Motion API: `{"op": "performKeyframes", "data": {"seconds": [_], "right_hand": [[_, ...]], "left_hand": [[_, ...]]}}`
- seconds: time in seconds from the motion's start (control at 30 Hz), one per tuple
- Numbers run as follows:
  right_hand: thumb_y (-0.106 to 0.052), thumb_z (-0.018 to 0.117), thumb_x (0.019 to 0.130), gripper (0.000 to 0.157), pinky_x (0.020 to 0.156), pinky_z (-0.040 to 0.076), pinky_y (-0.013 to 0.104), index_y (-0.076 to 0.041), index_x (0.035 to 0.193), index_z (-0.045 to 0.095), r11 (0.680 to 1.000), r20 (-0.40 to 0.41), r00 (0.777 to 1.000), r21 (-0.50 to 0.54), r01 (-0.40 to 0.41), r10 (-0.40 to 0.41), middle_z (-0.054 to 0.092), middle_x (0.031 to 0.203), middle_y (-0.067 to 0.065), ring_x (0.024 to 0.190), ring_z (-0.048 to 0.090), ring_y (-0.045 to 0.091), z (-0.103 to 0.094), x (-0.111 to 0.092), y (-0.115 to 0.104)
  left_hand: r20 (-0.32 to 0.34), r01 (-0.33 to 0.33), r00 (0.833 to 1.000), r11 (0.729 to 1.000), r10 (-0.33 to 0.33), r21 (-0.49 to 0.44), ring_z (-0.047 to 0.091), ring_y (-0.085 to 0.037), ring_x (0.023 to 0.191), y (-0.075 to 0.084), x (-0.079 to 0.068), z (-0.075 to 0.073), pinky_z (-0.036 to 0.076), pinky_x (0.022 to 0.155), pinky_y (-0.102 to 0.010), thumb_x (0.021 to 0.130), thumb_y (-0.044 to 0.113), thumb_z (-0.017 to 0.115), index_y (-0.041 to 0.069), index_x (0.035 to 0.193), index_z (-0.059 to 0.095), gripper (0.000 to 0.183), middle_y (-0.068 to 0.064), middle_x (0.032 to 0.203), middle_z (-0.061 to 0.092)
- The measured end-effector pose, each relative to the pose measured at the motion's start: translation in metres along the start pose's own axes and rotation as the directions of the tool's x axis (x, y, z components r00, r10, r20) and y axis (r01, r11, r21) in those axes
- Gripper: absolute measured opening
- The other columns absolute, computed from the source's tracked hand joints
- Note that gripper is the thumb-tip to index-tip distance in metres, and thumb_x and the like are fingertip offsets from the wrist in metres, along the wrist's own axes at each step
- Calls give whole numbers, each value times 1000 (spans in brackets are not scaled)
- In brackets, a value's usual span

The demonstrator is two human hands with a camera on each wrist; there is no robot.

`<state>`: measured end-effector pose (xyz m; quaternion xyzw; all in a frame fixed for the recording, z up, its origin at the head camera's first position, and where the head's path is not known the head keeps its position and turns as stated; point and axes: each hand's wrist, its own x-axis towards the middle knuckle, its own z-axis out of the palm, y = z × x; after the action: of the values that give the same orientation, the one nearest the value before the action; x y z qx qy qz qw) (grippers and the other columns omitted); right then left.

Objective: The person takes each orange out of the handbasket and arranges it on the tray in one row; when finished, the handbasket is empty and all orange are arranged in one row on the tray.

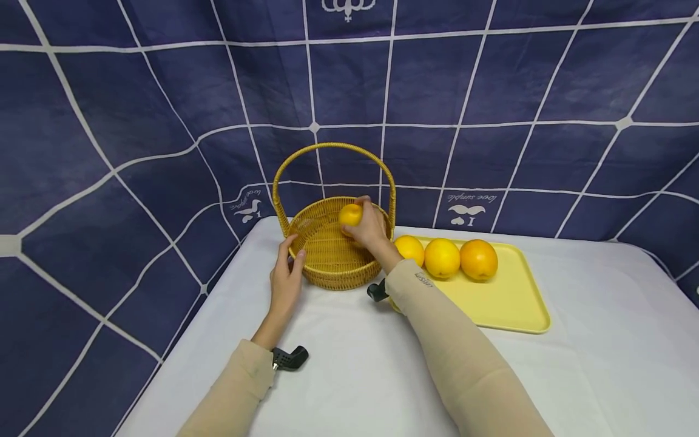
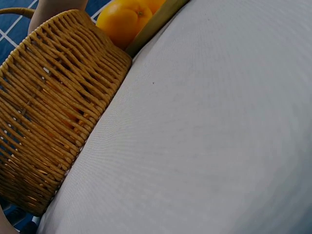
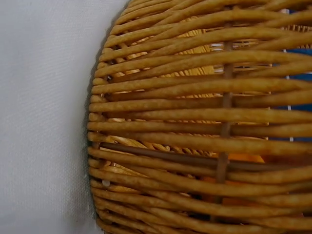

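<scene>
A round wicker basket with a tall arched handle stands on the white cloth. Inside it, toward the right, my right hand grips an orange between thumb and fingers. My left hand holds the basket's left front rim, its thumb and fingertips right at the edge. From the left wrist, the woven wall fills the left side of the view. The weave is close up in the right wrist view, with patches of orange colour showing through gaps; the right hand is hidden there.
Right of the basket lies a yellow tray, partly behind the right sleeve. Three oranges sit in a row along its far left part. A dark blue checked curtain hangs behind and to the left of the white-covered table.
</scene>
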<state>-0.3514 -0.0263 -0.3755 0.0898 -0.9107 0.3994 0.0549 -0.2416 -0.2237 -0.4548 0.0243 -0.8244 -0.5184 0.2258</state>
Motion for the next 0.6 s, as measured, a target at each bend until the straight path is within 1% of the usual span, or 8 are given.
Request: {"op": "performKeyframes", "data": {"seconds": [0.1, 0.17, 0.23, 0.37, 0.5, 0.6], "right_hand": [[-20, 88, 87, 68, 104, 54, 48, -14, 139, 44, 1000, 4, 1000, 28, -4, 4, 64, 133, 20, 121, 63, 36, 3, 0, 0], [-19, 88, 86, 69, 103, 55, 48, -13, 139, 43, 999, 11, 1000, 38, -16, 15, 64, 130, 20, 119, 63, 36, 2, 0, 0], [-20, 87, 87, 70, 105, 54, 47, -12, 142, 45, 999, 23, 1000, 27, -19, 18, 62, 134, 19, 123, 61, 35, 2, 0, 0], [-21, 87, 88, 72, 109, 52, 47, -11, 147, 48, 1000, 61, 998, 1, -23, 23, 60, 140, 18, 129, 57, 35, 0, -2, 0], [-15, 90, 84, 74, 109, 52, 50, -13, 145, 49, 1000, 86, 996, 28, -5, 3, 62, 140, 18, 131, 57, 37, 1, -3, -1], [-16, 91, 82, 74, 110, 50, 51, -13, 143, 50, 999, 78, 997, 42, 3, -6, 63, 140, 18, 133, 54, 38, 0, -6, 0]], "left_hand": [[-3, 1, 1000, 1000, -1, -1, 43, -24, 152, 1, 0, -1, 40, 124, -48, 112, 38, 50, 26, 157, 45, 47, 1, 165, 45], [-2, -9, 1000, 1000, 9, -5, 42, -24, 153, 2, 0, -1, 40, 124, -48, 112, 37, 50, 24, 157, 45, 47, 1, 166, 45], [-3, -14, 1000, 1000, 14, -6, 42, -25, 153, 3, -1, -1, 40, 124, -49, 112, 36, 50, 23, 157, 45, 47, 1, 165, 45], [-4, -8, 1000, 1000, 8, -3, 43, -25, 153, 4, -2, -1, 40, 124, -49, 112, 35, 50, 23, 157, 45, 47, 1, 165, 46], [-8, -6, 1000, 1000, 6, -3, 43, -25, 152, 4, -1, -1, 40, 124, -49, 112, 35, 50, 24, 156, 46, 46, 1, 165, 46], [-5, -3, 1000, 1000, 3, 0, 43, -24, 152, 4, -2, 0, 40, 124, -48, 112, 36, 50, 25, 155, 46, 45, 2, 164, 47]]}}
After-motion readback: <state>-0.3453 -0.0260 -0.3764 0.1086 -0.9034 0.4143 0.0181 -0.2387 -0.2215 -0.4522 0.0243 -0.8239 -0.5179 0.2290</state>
